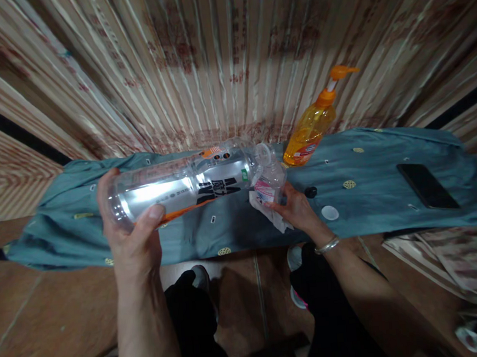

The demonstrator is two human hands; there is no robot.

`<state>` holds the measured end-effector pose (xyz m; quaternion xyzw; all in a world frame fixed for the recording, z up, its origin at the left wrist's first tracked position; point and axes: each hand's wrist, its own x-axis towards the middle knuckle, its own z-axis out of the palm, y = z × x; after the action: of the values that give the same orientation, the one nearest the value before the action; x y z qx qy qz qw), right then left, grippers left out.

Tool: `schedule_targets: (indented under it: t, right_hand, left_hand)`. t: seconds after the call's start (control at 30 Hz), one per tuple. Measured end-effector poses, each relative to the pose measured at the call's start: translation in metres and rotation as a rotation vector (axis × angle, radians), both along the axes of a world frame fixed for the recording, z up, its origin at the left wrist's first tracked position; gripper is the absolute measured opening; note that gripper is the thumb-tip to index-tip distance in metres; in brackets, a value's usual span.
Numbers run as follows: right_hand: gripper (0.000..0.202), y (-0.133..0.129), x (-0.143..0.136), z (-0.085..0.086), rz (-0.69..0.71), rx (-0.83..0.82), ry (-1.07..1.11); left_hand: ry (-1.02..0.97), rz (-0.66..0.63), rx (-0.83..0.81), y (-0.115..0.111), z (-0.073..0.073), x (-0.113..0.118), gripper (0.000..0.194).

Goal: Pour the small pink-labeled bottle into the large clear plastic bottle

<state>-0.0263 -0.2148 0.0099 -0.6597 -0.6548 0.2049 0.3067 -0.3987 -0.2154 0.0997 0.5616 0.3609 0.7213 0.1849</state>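
Left hand [129, 228] grips the large bottle [169, 188] by its base above the bench's [194, 242] left half, long axis roughly along the front edge, neck pointing right; the right hand [297, 207] clasps the small bottle [270, 184].

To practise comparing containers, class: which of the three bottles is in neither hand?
The bottle with the orange pump. The others are held: the large silver-labelled bottle by the left hand, the small clear bottle by the right hand.
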Motion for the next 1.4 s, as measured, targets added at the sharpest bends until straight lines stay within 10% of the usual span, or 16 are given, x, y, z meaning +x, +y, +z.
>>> schedule_targets:
  t: [1.4]
  right_hand:
    - [0.040,-0.0010,-0.0022,0.0035,-0.012,0.008,0.008]
  left_hand:
    - [-0.004,0.034,-0.031,0.0016,-0.0095,0.0003,0.099]
